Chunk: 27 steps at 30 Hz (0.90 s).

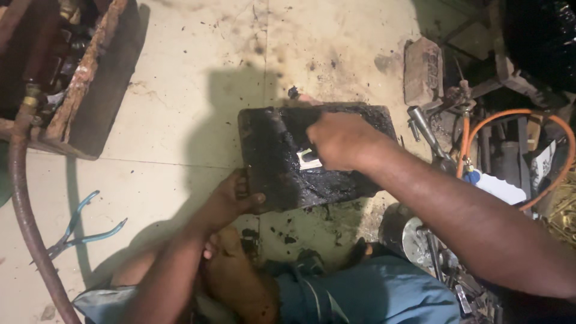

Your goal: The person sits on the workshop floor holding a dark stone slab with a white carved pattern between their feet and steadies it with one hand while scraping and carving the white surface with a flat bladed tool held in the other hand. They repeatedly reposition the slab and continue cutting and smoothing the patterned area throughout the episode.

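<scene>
A black, grimy rectangular block (pixel 354 180) lies on the pale tiled floor in front of me. My left hand (pixel 231 201) grips its near left corner. My right hand (pixel 339 141) presses down on the block's top, closed on a small white object (pixel 309 159) that shows under the fingers. My knees and blue shorts (pixel 360 294) fill the bottom of the view.
Blue-handled pliers (pixel 78 231) lie on the floor at left beside a brown hose (pixel 24 210). A rusty wooden crate (pixel 78 78) stands at upper left. A brick (pixel 422 69), an orange hose (pixel 516 114), metal tools and a round metal part (pixel 414 237) crowd the right.
</scene>
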### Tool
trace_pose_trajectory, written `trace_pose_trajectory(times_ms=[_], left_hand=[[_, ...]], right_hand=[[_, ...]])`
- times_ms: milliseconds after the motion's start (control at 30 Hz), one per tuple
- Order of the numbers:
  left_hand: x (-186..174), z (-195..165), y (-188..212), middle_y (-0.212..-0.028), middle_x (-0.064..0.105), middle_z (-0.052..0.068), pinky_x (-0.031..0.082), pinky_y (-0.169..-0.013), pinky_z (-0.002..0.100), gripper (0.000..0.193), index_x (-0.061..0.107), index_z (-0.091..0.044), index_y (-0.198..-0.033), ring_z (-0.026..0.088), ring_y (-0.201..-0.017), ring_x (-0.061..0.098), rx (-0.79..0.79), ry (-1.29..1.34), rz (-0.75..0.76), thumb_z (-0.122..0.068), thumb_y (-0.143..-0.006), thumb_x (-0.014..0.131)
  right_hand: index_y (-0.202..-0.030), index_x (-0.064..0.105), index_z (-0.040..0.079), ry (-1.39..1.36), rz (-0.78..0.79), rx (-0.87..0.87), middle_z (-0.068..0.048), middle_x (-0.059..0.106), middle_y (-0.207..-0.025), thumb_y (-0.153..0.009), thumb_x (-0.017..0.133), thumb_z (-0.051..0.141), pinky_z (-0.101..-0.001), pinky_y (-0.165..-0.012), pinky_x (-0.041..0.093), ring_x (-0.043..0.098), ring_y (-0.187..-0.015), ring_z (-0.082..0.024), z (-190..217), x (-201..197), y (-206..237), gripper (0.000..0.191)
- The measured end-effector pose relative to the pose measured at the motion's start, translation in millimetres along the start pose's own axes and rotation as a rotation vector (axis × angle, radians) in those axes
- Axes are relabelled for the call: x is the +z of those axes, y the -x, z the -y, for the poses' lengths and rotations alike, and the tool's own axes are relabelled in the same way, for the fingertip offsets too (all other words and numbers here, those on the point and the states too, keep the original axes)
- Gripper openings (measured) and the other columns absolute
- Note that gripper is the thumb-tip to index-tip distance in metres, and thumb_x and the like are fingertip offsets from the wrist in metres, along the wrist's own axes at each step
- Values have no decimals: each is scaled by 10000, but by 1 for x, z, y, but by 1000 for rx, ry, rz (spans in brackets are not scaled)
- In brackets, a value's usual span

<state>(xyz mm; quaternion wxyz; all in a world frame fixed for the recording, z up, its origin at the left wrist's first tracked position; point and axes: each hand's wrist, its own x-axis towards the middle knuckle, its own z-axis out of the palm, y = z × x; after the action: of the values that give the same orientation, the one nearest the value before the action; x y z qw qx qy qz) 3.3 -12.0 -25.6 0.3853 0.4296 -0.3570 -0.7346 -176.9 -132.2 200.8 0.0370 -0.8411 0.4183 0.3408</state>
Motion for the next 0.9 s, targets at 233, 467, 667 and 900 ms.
trace_pose_trajectory(times_ms=[233, 467, 667, 900], left_hand=[[0, 8, -1, -1255, 665, 155, 631, -874, 374, 750, 382, -14, -1483, 240, -1139, 674, 34, -45, -10, -119, -843, 760], [1, 4, 2, -1284, 661, 151, 622, -880, 376, 755, 381, -14, -1489, 225, -1128, 679, 67, -8, 21, -106, -838, 754], [3, -3, 3, -1213, 707, 172, 609, -823, 377, 762, 378, -37, -1496, 228, -1047, 710, 16, -103, -9, -92, -830, 745], [7, -5, 4, -1220, 684, 151, 637, -809, 364, 706, 386, 1, -1463, 210, -1055, 702, 21, -44, -4, -104, -851, 723]], right_hand=[[-879, 758, 56, -3, -46, -33, -199, 736, -914, -676, 766, 86, -485, -826, 567, 708, -950, -390, -3, 6, -3, 206], [-861, 781, 42, -57, -52, -12, -207, 737, -891, -689, 761, 84, -468, -835, 581, 722, -925, -387, -13, 12, -2, 178], [-1064, 810, 140, -376, -233, 4, -176, 779, -961, -806, 764, 190, -417, -923, 573, 760, -874, -328, -46, 22, 30, 267], [-1097, 796, 146, -325, -80, 227, -142, 775, -1036, -819, 787, 243, -431, -933, 559, 736, -969, -325, -74, 44, 72, 295]])
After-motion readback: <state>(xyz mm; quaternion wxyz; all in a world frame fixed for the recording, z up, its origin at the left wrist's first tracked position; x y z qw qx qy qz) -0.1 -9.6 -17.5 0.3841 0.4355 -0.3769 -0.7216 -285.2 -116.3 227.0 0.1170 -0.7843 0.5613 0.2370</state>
